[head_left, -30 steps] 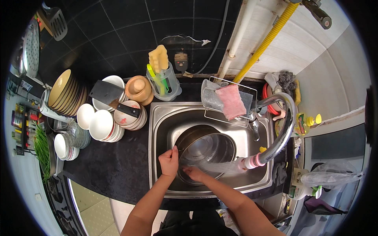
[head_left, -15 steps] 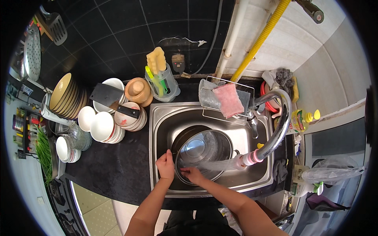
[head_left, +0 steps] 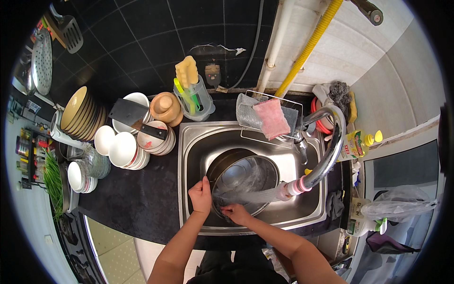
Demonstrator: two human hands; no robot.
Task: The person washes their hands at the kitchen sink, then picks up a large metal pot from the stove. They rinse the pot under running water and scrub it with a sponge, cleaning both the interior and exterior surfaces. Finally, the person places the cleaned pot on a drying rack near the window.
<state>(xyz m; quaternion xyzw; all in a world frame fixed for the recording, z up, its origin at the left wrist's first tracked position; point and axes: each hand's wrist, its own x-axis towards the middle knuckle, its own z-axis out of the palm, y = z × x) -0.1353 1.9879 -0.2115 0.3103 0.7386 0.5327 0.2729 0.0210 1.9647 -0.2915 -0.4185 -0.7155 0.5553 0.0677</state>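
A round pot (head_left: pixel 265 173) with a dark rim and shiny grey inside leans in the steel sink (head_left: pixel 302 210). At its left edge, my left hand (head_left: pixel 201 196) is closed with the thumb up, gripping the pot; the exact spot lies behind my fingers. My right hand (head_left: pixel 236 214) reaches inside the near part of the rim, its fingers bunched together. Something dark shows under those fingertips, too unclear to name. From the curved chrome faucet (head_left: pixel 338 137) with its pinkish nozzle (head_left: pixel 293 188), water sprays leftward into the pot, just above my right hand.
Stacked bowls (head_left: pixel 125 151) and a cleaver (head_left: pixel 135 118) lie left of the sink. Behind it stand a wooden mortar (head_left: pixel 165 109) and a clear utensil holder (head_left: pixel 203 102). A wire rack (head_left: pixel 246 135) with a pink cloth (head_left: pixel 273 118) overhangs the far edge.
My right hand has slid slightly right and nearer along the inside of the pot. My left hand keeps its grip, and the water still runs.
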